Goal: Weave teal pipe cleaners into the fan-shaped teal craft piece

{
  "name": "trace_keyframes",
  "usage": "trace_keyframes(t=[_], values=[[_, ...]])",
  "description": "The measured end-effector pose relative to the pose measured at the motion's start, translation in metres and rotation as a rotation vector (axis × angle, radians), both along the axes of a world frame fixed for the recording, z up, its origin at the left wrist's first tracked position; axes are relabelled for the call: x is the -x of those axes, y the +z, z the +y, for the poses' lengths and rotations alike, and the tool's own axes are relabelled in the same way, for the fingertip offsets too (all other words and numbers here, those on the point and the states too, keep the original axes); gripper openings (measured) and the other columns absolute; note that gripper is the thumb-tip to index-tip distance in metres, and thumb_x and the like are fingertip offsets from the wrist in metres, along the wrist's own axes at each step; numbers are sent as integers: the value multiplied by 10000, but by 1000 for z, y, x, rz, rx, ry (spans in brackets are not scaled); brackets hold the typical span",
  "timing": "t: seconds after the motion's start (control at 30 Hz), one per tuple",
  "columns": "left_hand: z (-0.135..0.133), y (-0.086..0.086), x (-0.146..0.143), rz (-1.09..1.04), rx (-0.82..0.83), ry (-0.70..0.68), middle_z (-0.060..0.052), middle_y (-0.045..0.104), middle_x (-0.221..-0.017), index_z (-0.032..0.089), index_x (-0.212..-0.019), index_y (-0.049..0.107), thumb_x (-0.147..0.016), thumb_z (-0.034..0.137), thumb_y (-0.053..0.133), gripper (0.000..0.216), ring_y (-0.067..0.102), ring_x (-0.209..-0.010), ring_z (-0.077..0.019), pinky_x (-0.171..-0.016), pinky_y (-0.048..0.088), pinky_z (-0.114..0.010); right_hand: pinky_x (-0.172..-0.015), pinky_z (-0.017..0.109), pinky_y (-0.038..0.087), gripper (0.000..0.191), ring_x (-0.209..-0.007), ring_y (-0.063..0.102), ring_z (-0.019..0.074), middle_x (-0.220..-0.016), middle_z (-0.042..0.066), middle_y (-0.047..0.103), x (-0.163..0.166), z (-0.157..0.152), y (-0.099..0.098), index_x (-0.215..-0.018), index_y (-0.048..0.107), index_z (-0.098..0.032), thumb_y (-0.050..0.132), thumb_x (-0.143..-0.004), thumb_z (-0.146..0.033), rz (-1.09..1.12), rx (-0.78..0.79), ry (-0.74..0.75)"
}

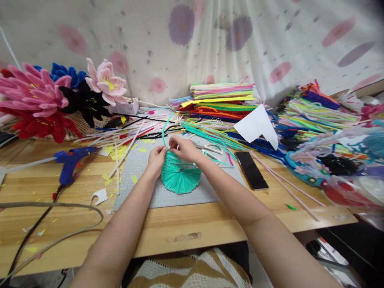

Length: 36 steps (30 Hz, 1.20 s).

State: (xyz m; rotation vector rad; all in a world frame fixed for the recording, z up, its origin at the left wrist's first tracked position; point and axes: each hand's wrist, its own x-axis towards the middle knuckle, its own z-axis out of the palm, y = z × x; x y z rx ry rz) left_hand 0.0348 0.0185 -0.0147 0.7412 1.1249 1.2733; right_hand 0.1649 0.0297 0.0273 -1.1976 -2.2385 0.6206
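A teal fan-shaped piece [180,177] made of bent pipe cleaners lies on a grey cutting mat [168,192]. My left hand [156,159] pinches its upper left edge. My right hand [183,148] is closed on its top, where a long teal pipe cleaner [165,130] curves up and away. Both hands meet at the top of the piece.
Scissors [211,150] and a black phone [251,170] lie right of the mat. A blue glue gun [70,162] with its cord lies left. Pipe-cleaner flowers [45,100] sit at back left; stacks of coloured pipe cleaners [223,100] and a white paper [257,125] fill the back and right.
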Motion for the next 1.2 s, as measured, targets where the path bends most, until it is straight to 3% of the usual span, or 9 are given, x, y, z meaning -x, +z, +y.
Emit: trace_keyframes(t=[0.37,0.6,0.77,0.9,1.03,1.2], values=[[-1,1,11,111,-3,-174,21,561,-541,143,-677,603,-540,357,701,273,459,-457,-81,-456,337,-204,-637,218,368,149,-665,527,99,-735,-1,598,-6,5,-6,-860,539,-165,516,-716,-138,3,50,-58],[3,-10,9,448,-186,-33,-5,585,-587,148,-637,607,-624,319,625,173,487,-539,-110,-516,364,-217,-616,210,383,99,-638,532,89,-678,-20,581,-7,6,-7,-793,551,-155,553,-695,-173,99,177,-35],[2,-11,6,609,-278,55,12,568,-588,165,-646,582,-647,273,588,108,485,-548,-109,-552,366,-230,-602,207,391,204,-628,543,85,-664,-45,578,-2,5,-11,-864,503,-174,548,-666,-150,168,241,-110],[0,-3,5,416,-182,41,11,580,-590,160,-653,599,-602,235,600,90,488,-536,-103,-545,378,-227,-589,210,403,253,-611,558,91,-649,-55,588,1,5,-16,-863,445,-192,574,-648,-159,256,292,-113],[-1,8,10,43,21,-154,13,586,-568,150,-747,637,-581,238,606,191,475,-467,-90,-485,373,-219,-570,214,416,349,-612,581,106,-628,-61,598,3,6,-17,-839,364,-207,631,-615,-188,415,395,-141],[-2,12,22,-147,-23,-292,-3,633,-638,169,-770,649,-561,227,673,219,569,-561,-113,-554,435,-228,-524,197,401,423,-538,557,95,-582,-76,586,2,4,-4,-804,312,-214,663,-571,-173,565,575,-191]])
